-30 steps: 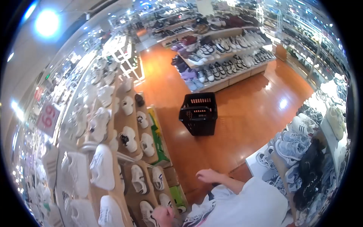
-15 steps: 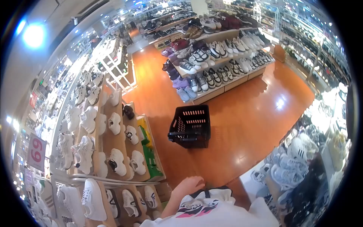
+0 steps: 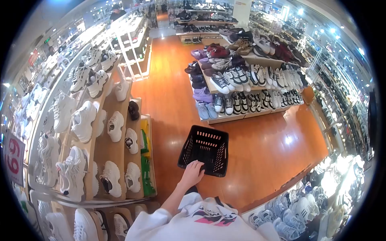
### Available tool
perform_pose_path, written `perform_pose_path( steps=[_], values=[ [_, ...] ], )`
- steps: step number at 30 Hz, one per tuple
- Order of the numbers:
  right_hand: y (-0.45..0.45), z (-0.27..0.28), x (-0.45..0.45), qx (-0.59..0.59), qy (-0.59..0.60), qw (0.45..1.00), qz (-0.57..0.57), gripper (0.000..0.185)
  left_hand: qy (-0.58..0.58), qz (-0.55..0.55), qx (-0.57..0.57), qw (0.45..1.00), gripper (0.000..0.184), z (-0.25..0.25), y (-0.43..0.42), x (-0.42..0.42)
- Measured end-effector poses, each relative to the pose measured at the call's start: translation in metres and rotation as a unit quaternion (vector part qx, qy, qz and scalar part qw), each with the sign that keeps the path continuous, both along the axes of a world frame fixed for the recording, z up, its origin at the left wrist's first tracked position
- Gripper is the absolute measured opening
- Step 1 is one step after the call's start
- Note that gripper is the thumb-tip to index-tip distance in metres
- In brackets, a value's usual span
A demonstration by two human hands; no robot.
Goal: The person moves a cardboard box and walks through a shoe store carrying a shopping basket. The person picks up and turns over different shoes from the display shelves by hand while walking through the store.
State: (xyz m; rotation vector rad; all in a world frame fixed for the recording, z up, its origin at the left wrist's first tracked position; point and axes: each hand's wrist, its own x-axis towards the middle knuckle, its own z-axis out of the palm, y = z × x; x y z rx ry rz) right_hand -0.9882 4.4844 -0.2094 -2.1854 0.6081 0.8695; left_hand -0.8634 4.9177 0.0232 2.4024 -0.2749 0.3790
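A black plastic shopping basket [image 3: 215,154] stands on the orange floor in front of me, its open top facing up and no goods visible inside. At the basket's near edge is my left hand [image 3: 193,173], reaching from the lower left with its fingers closed over the rim or handle; which of the two is hard to tell. My right hand is out of view. My white shirt [image 3: 173,227] with a dark and pink print fills the bottom of the view.
Tilted shelves [image 3: 102,148] of white shoes run along the left, with a pink-numbered sign [image 3: 15,157]. Ahead stands a two-tier shoe display [image 3: 241,116]. Grey and white shoes [image 3: 287,219] line the lower right. A person [image 3: 116,14] is far off at the upper left.
My left hand has moved forward from beside the left shelf to the basket and closed on it. My right hand has left the view. The camera view has shifted.
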Motion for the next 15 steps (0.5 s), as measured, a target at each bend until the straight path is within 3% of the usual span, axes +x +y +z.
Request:
perform_pose_path(
  steps=[2,4,5,6,8,9,10,12,13,15],
  values=[
    [0.0,0.0,0.025,-0.025,-0.027,0.999,0.005,0.027,0.018,-0.012,-0.014,1.0,0.025,-0.023,0.013,0.039],
    [-0.017,-0.016,0.052,-0.083,-0.105,0.99,0.033,0.028,0.261,-0.037,0.027,0.964,0.033,-0.058,0.015,0.052],
    [-0.023,-0.017,0.072,-0.102,-0.158,0.982,0.033,0.028,0.249,-0.012,-0.006,0.968,0.042,-0.068,0.013,0.052],
    [-0.015,0.038,0.09,0.012,-0.162,0.986,-0.026,0.025,0.261,-0.03,0.0,0.965,0.042,-0.073,0.01,0.049],
    [0.021,0.143,0.126,0.229,-0.215,0.934,-0.17,0.029,0.283,0.029,0.142,0.948,0.04,-0.08,0.005,0.057],
    [0.054,0.236,0.151,0.172,-0.236,0.946,-0.14,0.028,0.272,0.046,0.138,0.951,0.04,-0.089,0.004,0.059],
    [0.065,0.286,0.169,0.03,-0.381,0.922,-0.06,0.037,0.278,0.047,0.143,0.949,0.039,-0.085,0.003,0.06],
    [0.109,0.436,0.189,0.11,-0.57,0.81,-0.089,0.033,0.274,0.023,0.141,0.951,0.039,-0.092,0.005,0.063],
    [0.124,0.495,0.187,0.086,-0.718,0.69,0.033,0.042,0.286,0.018,0.148,0.946,0.039,-0.088,0.006,0.065],
    [0.144,0.589,0.176,0.006,-0.826,0.537,0.171,0.042,0.295,0.011,0.154,0.943,0.039,-0.085,0.005,0.069]
  ],
)
